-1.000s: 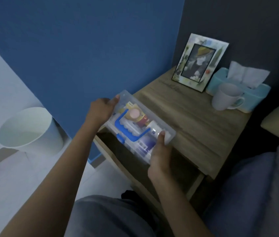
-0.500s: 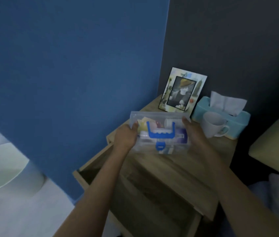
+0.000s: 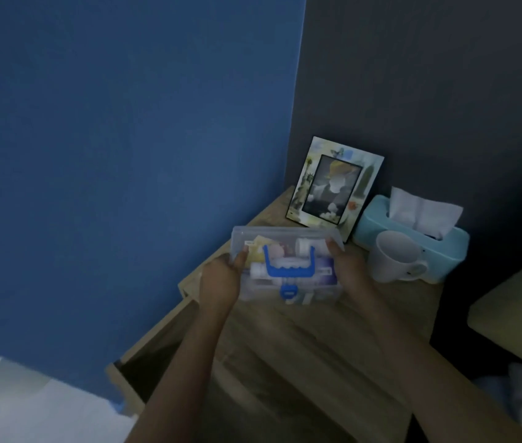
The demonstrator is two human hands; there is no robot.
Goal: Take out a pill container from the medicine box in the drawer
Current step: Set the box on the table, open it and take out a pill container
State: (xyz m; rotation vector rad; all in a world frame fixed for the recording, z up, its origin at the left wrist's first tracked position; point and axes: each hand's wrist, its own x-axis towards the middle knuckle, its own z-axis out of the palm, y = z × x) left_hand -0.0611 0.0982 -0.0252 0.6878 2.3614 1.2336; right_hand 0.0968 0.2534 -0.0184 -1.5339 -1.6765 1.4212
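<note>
A clear plastic medicine box [image 3: 288, 241] with a blue handle [image 3: 288, 266] and blue latch sits at the nightstand's top, lid closed. Through the lid I make out small bottles, tubes and packets; a white pill container [image 3: 309, 246] lies near the back right. My left hand [image 3: 221, 282] grips the box's left end. My right hand [image 3: 347, 266] grips its right end, thumb on the lid. Below, the wooden drawer [image 3: 144, 350] stands pulled out, its inside dark.
On the wooden nightstand [image 3: 301, 334], a picture frame [image 3: 335, 190] leans at the back. A white mug [image 3: 395, 262] stands just right of the box, in front of a light blue tissue box [image 3: 413, 235]. A blue wall runs along the left, a cushion edge [image 3: 515, 311] lies right.
Both hands lifted the box from over the open drawer, turned it handle-forward and brought it onto the nightstand top. The view tilted up, and the white bin has left the frame.
</note>
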